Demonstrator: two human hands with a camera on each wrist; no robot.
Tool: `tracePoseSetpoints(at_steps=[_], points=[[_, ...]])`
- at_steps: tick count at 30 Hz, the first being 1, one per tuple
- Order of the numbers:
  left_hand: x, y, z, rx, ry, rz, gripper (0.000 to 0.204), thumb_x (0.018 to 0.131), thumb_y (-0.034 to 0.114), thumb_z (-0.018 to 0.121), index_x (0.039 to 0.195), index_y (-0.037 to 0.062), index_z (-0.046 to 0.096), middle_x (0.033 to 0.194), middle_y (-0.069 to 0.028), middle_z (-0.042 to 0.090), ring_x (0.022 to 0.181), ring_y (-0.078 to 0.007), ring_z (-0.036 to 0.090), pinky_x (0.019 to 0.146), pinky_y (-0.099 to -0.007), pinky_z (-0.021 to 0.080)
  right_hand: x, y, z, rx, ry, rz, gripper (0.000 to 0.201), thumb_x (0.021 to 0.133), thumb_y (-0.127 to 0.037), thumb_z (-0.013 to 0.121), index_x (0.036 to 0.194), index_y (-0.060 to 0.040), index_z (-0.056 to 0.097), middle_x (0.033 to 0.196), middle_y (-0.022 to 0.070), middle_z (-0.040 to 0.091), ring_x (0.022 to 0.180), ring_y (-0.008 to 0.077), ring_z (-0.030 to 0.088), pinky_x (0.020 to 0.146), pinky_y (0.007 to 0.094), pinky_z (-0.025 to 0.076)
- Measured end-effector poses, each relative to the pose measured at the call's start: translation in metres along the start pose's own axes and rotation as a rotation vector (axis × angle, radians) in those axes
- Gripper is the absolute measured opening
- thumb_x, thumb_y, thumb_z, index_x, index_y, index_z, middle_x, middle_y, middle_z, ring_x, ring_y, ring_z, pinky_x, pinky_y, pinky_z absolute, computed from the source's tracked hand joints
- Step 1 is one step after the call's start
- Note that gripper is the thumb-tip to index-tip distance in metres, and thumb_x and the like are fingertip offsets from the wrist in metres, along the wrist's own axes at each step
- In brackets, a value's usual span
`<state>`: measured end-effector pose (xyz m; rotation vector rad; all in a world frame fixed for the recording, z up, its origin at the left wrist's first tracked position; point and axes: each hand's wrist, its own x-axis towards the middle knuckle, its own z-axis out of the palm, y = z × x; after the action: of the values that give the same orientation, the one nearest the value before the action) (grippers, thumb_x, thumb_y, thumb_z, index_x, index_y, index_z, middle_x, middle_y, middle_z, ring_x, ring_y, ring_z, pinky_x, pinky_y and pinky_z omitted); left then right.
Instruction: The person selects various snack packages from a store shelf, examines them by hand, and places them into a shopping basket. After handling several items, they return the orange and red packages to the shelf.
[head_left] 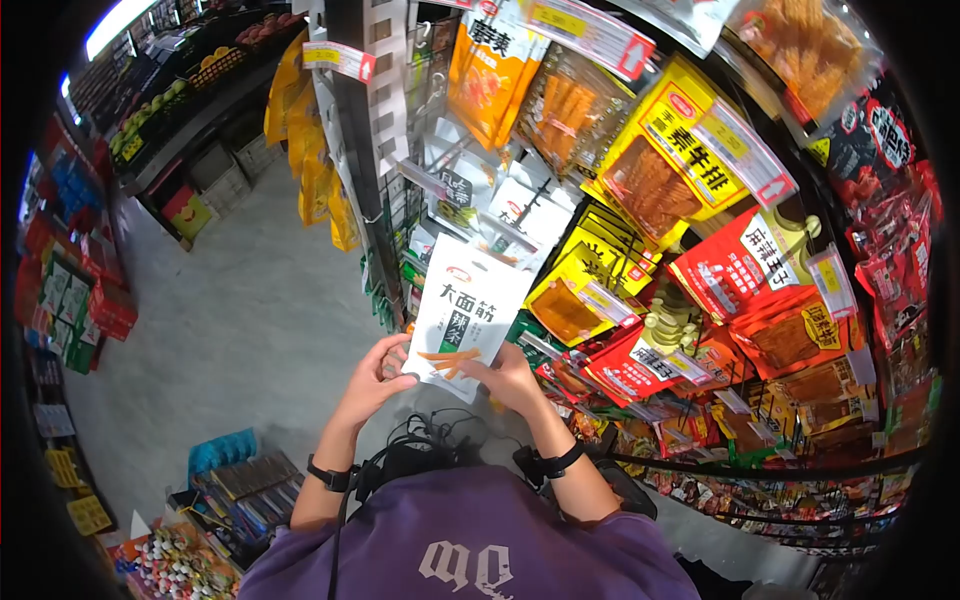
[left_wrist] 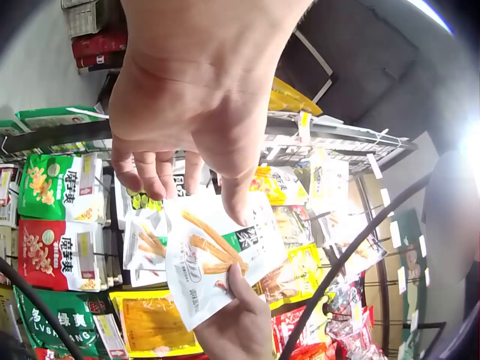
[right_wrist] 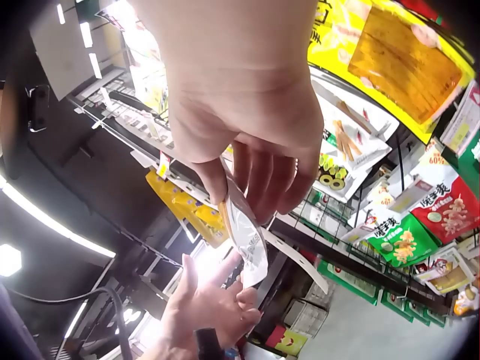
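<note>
A white snack packet [head_left: 470, 315] with dark lettering and pictured orange strips is held up before the person's chest. The right hand [head_left: 512, 380] pinches its lower right part, thumb on the printed front, fingers behind. At the lower left edge is the left hand [head_left: 372, 378], its fingers loosely bent and apart. In the left wrist view, that hand's thumb reaches the edge of the packet [left_wrist: 210, 259]. From the right wrist, the packet [right_wrist: 246, 238] appears nearly edge-on, with the spread fingers of the left hand [right_wrist: 206, 307] close to its far end.
A rack of hanging snacks fills the right side, including a yellow packet [head_left: 670, 150] and a red packet [head_left: 745, 260] on hooks with price tags. Grey floor [head_left: 230, 300] lies to the left. Produce shelves [head_left: 170, 110] stand farther back, and a stall of small goods [head_left: 245, 490] is at lower left.
</note>
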<state>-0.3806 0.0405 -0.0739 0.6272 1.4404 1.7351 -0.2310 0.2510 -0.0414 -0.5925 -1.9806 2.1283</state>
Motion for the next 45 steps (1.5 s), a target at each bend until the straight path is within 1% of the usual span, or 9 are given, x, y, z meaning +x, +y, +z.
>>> tracePoseSetpoints(at_steps=[4, 7, 9, 13, 19, 21, 25, 36, 45], points=[[-0.003, -0.019, 0.037, -0.178, -0.144, -0.084, 0.057, 0.085, 0.006, 0.078, 0.137, 0.0018, 0.054, 0.122, -0.003, 0.065, 0.102, -0.0103, 0.062, 0.089, -0.0249, 0.05, -0.037, -0.003, -0.035, -0.129, -0.087, 0.008, 0.034, 0.091, -0.011, 0.074, 0.119, 0.0038, 0.063, 0.106, 0.0107, 0.072, 0.089, 0.013, 0.067, 0.077, 0.029, 0.055], [-0.015, -0.025, 0.064, 0.031, -0.255, -0.164, 0.053, 0.086, 0.006, 0.078, 0.135, 0.0006, 0.056, 0.124, -0.0058, 0.067, 0.109, -0.0136, 0.063, 0.094, -0.0295, 0.051, -0.071, -0.004, -0.048, -0.169, -0.164, 0.047, 0.034, 0.093, -0.019, 0.074, 0.119, 0.0003, 0.066, 0.1, 0.0087, 0.072, 0.086, 0.0116, 0.065, 0.077, 0.0297, 0.054], [-0.023, -0.025, 0.094, -0.053, -0.206, -0.07, 0.047, 0.087, 0.006, 0.077, 0.131, 0.0003, 0.06, 0.123, -0.0066, 0.068, 0.111, -0.0148, 0.064, 0.097, -0.0321, 0.051, -0.09, -0.005, -0.054, -0.26, -0.21, 0.027, 0.035, 0.093, -0.022, 0.073, 0.12, -0.001, 0.067, 0.097, 0.0077, 0.072, 0.084, 0.0119, 0.064, 0.077, 0.0302, 0.053], [-0.038, -0.014, 0.127, -0.061, -0.153, -0.041, 0.045, 0.087, 0.007, 0.077, 0.129, 0.0004, 0.061, 0.123, -0.0071, 0.068, 0.111, -0.0153, 0.064, 0.098, -0.0327, 0.051, -0.131, -0.053, -0.085, -0.397, -0.02, -0.005, 0.032, 0.092, -0.02, 0.073, 0.119, -0.0035, 0.069, 0.094, 0.007, 0.073, 0.082, 0.0137, 0.067, 0.074, 0.0288, 0.053], [-0.06, -0.02, 0.161, -0.088, -0.061, -0.016, 0.046, 0.086, 0.008, 0.078, 0.129, -0.0003, 0.061, 0.122, -0.0081, 0.069, 0.11, -0.0159, 0.065, 0.098, -0.033, 0.051, -0.265, -0.173, -0.141, -0.467, 0.178, -0.601, 0.013, 0.085, -0.006, 0.072, 0.096, 0.0007, 0.071, 0.088, 0.008, 0.074, 0.073, 0.0138, 0.069, 0.061, 0.0254, 0.051], [-0.071, -0.025, 0.171, -0.074, -0.017, -0.01, 0.047, 0.086, 0.009, 0.078, 0.129, -0.0006, 0.061, 0.121, -0.0082, 0.069, 0.109, -0.016, 0.065, 0.097, -0.0332, 0.051, -0.308, -0.191, -0.142, -0.313, 0.202, -1.076, 0.015, 0.084, -0.017, 0.066, 0.076, -0.0049, 0.068, 0.081, 0.0058, 0.072, 0.07, 0.017, 0.069, 0.058, 0.0277, 0.05], [-0.092, -0.029, 0.2, -0.087, 0.017, -0.003, 0.048, 0.087, 0.01, 0.078, 0.13, -0.0009, 0.061, 0.122, -0.0086, 0.069, 0.109, -0.0156, 0.065, 0.097, -0.033, 0.051, -0.387, -0.251, -0.181, -0.165, -0.508, -1.348, 0.033, 0.084, -0.038, 0.077, 0.109, -0.0172, 0.072, 0.103, 0.0086, 0.071, 0.083, 0.024, 0.064, 0.085, 0.0475, 0.061], [-0.165, -0.074, 0.261, -0.044, 0.104, -0.1, 0.049, 0.087, 0.016, 0.079, 0.129, -0.0024, 0.062, 0.122, -0.0104, 0.069, 0.108, -0.0166, 0.065, 0.098, -0.0328, 0.05, -0.466, -0.237, -0.203, -0.296, -0.545, -1.416, 0.032, 0.085, -0.037, 0.076, 0.109, -0.017, 0.072, 0.102, 0.0081, 0.071, 0.082, 0.0238, 0.064, 0.084, 0.0473, 0.06], [-0.178, -0.076, 0.295, 0.016, 0.046, -0.098, 0.048, 0.087, 0.016, 0.079, 0.129, -0.0014, 0.062, 0.12, -0.0105, 0.07, 0.108, -0.0162, 0.065, 0.098, -0.0326, 0.05, -0.497, -0.228, -0.21, -0.307, -0.535, -1.411, 0.031, 0.085, -0.037, 0.075, 0.108, -0.0169, 0.072, 0.1, 0.0077, 0.071, 0.082, 0.0236, 0.064, 0.083, 0.0471, 0.06]])
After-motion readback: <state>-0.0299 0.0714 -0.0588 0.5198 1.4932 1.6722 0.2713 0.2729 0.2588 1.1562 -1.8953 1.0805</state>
